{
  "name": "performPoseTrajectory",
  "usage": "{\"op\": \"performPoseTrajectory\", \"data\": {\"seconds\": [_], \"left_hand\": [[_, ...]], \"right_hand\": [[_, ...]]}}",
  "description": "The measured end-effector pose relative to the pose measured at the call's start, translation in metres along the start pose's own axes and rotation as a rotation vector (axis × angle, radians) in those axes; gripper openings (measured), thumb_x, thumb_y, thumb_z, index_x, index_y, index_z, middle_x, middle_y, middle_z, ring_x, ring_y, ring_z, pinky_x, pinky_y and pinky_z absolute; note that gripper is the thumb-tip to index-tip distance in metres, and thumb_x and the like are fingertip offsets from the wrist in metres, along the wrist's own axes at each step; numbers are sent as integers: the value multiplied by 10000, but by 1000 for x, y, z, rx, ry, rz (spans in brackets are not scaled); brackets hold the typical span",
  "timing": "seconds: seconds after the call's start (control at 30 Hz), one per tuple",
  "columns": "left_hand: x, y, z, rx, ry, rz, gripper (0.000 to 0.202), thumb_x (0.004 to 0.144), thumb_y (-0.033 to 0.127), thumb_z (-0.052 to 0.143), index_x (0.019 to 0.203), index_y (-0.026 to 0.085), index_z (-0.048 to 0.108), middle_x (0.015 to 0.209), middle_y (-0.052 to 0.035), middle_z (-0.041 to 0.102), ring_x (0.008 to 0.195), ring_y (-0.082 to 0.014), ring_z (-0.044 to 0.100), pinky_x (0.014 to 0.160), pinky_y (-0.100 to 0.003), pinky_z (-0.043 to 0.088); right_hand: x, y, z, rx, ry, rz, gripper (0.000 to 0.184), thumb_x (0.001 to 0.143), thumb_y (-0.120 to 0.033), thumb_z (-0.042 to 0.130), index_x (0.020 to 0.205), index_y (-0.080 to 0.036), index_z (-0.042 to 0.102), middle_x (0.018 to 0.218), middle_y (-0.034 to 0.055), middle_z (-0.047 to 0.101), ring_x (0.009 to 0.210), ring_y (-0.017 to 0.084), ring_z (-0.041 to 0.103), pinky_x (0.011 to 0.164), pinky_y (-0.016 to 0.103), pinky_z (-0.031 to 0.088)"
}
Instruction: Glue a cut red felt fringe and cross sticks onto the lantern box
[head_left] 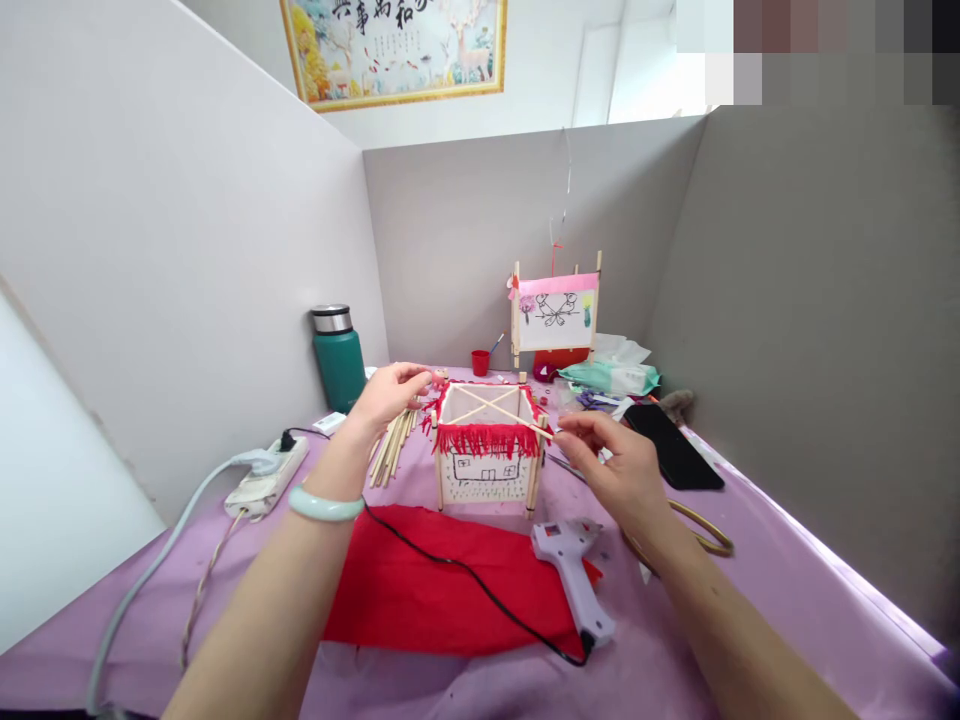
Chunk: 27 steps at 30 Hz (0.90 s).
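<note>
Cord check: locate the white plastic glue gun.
Head view: the white plastic glue gun lies right of the red fabric sheet, just below the right hand.

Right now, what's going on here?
A person is working with both bare hands on a small paper-walled house frame built of wooden sticks, with a red fringe along its top edge. The left hand is at the frame's far left corner, beside a small pink piece. The right hand pinches the end of a crossed wooden stick lying across the top. A glue gun and a red cloth lie on the purple tablecloth in front.
</note>
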<state>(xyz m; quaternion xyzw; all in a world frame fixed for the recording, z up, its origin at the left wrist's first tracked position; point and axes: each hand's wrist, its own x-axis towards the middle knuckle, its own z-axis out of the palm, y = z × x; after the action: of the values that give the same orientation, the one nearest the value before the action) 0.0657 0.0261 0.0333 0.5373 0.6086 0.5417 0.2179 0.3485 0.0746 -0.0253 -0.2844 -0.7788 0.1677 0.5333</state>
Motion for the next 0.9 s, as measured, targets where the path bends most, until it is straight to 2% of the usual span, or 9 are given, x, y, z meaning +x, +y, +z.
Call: {"op": "performPoseTrajectory", "data": {"seconds": [0.1,0.27,0.47,0.67,0.9], "left_hand": [[11,-3,9,-2,11,-32,336,750,318,654,1011,107,652,1058,-141,662,856,-193,634,727,-302,504],[20,-6,17,-56,-22,-52,319,731,258,670,1013,108,671,1046,-147,673,893,-203,631,768,-316,498],[24,-9,21,-60,-62,-40,304,702,251,693,968,106,684,979,-131,692,834,-199,637,742,-320,498],[29,-11,23,34,-36,-17,287,682,251,709,933,112,701,881,-118,699,794,-212,639,703,-321,499],[28,-8,24,65,-43,-18,298,662,241,723,928,112,690,868,-118,693,762,-204,638,675,-308,500]], "right_hand": [[-6,-3,4,-21,-26,-63,220,813,-391,642,889,-186,629,742,8,636,590,103,539,559,226,440],[-5,-1,12,-56,-9,-95,124,858,-313,597,868,-193,629,746,-5,636,586,86,533,570,224,422],[-7,-2,13,-80,17,-124,120,870,-300,584,869,-192,636,756,0,643,614,93,549,590,225,417],[-6,-8,11,-126,42,-193,114,876,-269,579,847,-181,647,738,-1,640,639,93,553,614,224,409],[-7,-11,9,-146,58,-192,128,876,-265,576,818,-177,648,742,0,654,647,93,568,617,221,407]]}}
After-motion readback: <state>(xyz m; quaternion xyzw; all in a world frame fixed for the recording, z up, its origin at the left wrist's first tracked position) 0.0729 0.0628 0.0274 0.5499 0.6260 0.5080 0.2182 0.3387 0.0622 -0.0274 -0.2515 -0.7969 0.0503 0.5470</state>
